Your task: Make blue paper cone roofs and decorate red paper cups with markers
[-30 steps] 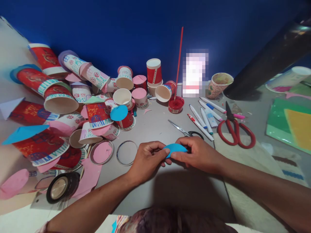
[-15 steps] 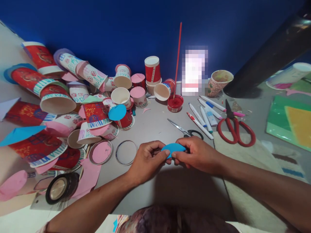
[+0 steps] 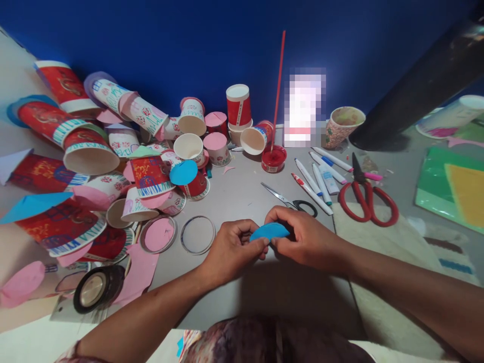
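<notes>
Both hands pinch one small piece of blue paper [image 3: 269, 232], curved along its top edge, above the grey table near its front. My left hand [image 3: 233, 248] grips its left end, with the thumb along the lower edge. At the right end, my right hand [image 3: 307, 238] holds it between thumb and curled fingers. Just beyond the right hand lie small scissors [image 3: 289, 200] with black handles. A grey ring [image 3: 197, 235] rests flat to the left of my left hand, beside another ring [image 3: 158, 235] with pink paper inside it.
Decorated paper cups [image 3: 149, 176] with paper discs are heaped on the left. A red pot [image 3: 274, 159] with a thin red stick stands at the back. Several markers [image 3: 312, 186] and red-handled shears [image 3: 367, 199] lie to the right. A black pole [image 3: 412, 85] slants at the back right.
The right hand's fingers have shifted a little over the top edge of the blue paper. Both hands keep their hold; the camera view has moved slightly.
</notes>
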The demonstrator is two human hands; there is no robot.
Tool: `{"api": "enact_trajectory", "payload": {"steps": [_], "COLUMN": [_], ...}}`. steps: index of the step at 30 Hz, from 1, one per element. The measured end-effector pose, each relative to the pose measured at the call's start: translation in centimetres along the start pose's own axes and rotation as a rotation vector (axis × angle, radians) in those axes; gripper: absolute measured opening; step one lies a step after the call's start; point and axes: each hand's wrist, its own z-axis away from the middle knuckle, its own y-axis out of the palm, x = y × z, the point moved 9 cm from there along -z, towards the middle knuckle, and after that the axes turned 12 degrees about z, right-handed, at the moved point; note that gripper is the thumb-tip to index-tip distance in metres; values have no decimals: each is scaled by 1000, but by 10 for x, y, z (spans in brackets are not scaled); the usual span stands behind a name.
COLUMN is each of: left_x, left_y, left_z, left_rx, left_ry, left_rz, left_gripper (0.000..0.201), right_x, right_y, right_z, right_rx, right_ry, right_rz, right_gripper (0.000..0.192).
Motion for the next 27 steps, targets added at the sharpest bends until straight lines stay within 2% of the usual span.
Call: {"api": "enact_trajectory", "payload": {"steps": [10,19,24,27], "left_x": [0,1,3,2], "left_y": [3,2,1,1], "left_z": [1,1,0,-1], "left_rx": [-18,-12,-23,-18], "left_ry": [16,20,8,21], "left_rz": [-17,-6,-20,-16], "left_gripper": [12,11,5,7], "right_x": [3,2,3,1], "right_y": [6,-3,1,-1], "right_z": [2,3,2,2], "right_rx": [-10,-30,-17,-35], "right_ry": [-4,-3,-13,-20], "right_rz": [258,240,224,223], "right_gripper": [26,26,25,32]}}
